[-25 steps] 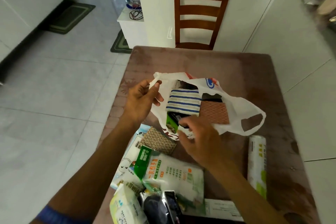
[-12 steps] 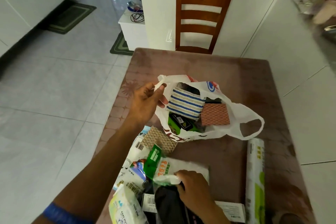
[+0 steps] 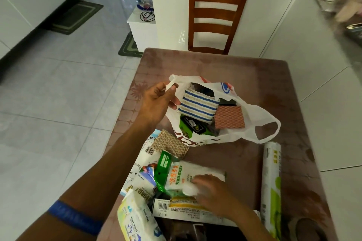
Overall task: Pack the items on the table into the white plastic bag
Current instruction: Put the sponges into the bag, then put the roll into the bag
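Note:
The white plastic bag [image 3: 252,123] lies open on the brown table [image 3: 235,70]. Inside it I see a blue-striped cloth [image 3: 197,107], a reddish patterned pad [image 3: 229,117] and a green-and-black packet [image 3: 193,130]. My left hand [image 3: 158,101] pinches the bag's left handle and holds the mouth up. My right hand [image 3: 211,190], blurred, rests on the green-and-white glove packet [image 3: 176,174] in the pile near the front edge; its grip is unclear. A beige patterned pad [image 3: 169,144] lies just below the bag.
A roll in white-and-green wrap [image 3: 271,186] lies along the table's right side. A wet-wipes pack [image 3: 137,221], a flat white box with a barcode [image 3: 176,209] and other packets crowd the front left. A wooden chair [image 3: 215,19] stands behind the table.
My right hand left the bag's mouth and came back to the pile at the front, now lying on the glove packet. My left hand kept hold of the bag handle.

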